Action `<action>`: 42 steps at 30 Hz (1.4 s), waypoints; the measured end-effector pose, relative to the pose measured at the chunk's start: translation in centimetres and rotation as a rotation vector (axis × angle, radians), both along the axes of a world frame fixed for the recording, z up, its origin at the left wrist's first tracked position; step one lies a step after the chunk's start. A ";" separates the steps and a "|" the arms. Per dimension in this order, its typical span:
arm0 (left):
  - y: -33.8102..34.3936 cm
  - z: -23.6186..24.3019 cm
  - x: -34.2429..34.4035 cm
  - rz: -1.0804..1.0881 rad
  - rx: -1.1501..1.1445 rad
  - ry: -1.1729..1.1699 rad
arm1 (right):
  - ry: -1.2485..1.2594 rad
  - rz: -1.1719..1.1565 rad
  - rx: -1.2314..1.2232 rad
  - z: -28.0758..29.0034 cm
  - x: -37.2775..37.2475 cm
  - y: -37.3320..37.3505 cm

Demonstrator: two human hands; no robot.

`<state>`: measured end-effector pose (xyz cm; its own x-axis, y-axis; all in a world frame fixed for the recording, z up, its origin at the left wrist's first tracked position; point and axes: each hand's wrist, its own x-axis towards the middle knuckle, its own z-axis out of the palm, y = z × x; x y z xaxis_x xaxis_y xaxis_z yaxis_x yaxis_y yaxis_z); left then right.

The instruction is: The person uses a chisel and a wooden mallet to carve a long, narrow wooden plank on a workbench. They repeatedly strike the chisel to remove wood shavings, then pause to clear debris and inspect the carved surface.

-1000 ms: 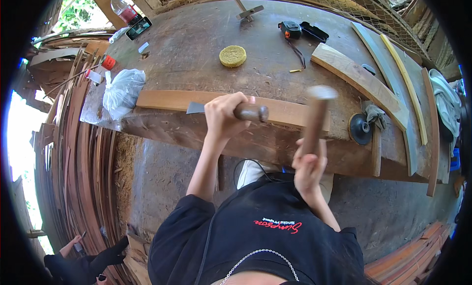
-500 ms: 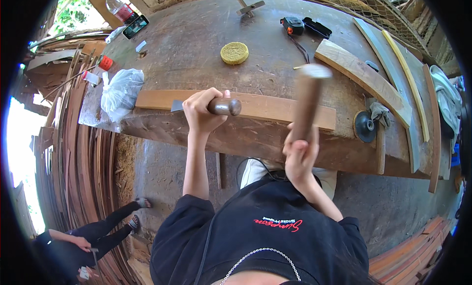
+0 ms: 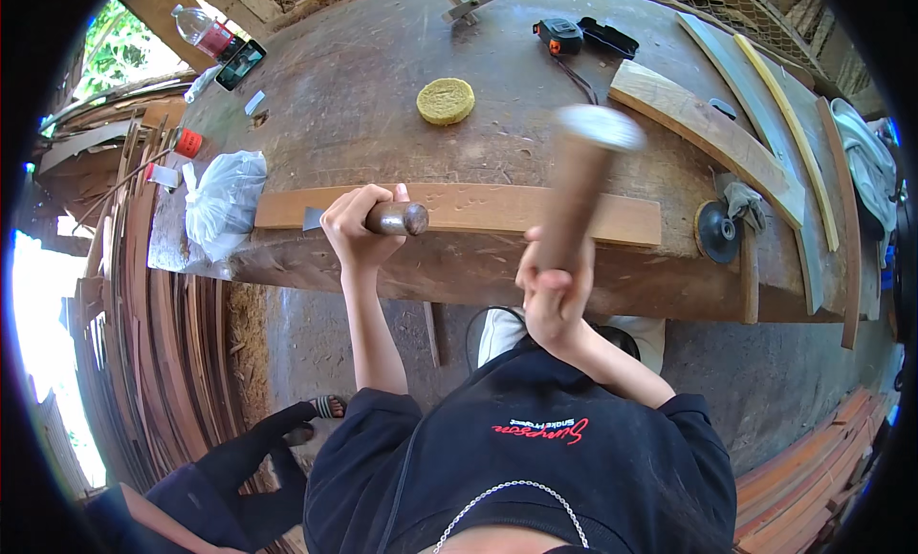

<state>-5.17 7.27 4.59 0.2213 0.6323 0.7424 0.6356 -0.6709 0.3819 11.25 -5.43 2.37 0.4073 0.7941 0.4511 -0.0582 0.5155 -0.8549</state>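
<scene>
My left hand (image 3: 363,231) is closed round the handle of a chisel (image 3: 392,219), its flat steel blade lying at the left part of a long wooden board (image 3: 459,200) along the bench's near edge. My right hand (image 3: 555,296) grips a brown cylindrical striker (image 3: 574,210), held up over the board to the right of the chisel; its pale top end is blurred. A translucent plastic bag (image 3: 225,205) sits by the board's left end. Beside its right end are a black round pad (image 3: 715,237) and a grey cloth (image 3: 744,200).
On the workbench (image 3: 335,114) are a yellow disc (image 3: 445,102), tape measure (image 3: 557,37), marking gauge (image 3: 464,4), bottle (image 3: 201,28), phone (image 3: 239,65), red container (image 3: 188,143) and several strips (image 3: 708,138). Stacked planks (image 3: 163,363) line the left; another person (image 3: 220,497) is low at lower left.
My left hand and chisel have moved leftward along the board. My right hand with the striker has also shifted left. The other person at lower left has moved rightward.
</scene>
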 end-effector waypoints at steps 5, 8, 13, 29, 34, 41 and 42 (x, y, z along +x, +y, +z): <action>0.6 -0.1 -0.6 -0.027 0.029 -0.001 | -0.176 0.233 -0.102 -1.1 -2.3 1.0; 1.7 -0.3 -2.3 -0.034 0.049 0.024 | -0.339 0.264 -0.311 -0.9 -2.8 1.0; 2.1 -0.2 -3.9 0.003 0.035 -0.037 | -0.032 0.088 0.013 -0.8 -2.0 1.5; 3.5 -0.1 -5.3 0.013 0.008 -0.071 | 0.092 0.135 0.128 -1.2 -4.8 3.3; 4.6 -0.9 -6.6 0.004 0.043 -0.018 | -0.449 0.403 -0.379 -0.6 -6.2 4.1; 4.7 -0.3 -7.1 0.043 -0.021 -0.029 | -0.166 0.174 -0.026 -1.1 -5.6 3.9; 4.7 -0.2 -7.1 0.030 -0.011 -0.021 | -0.206 0.202 -0.062 -1.4 -5.9 4.1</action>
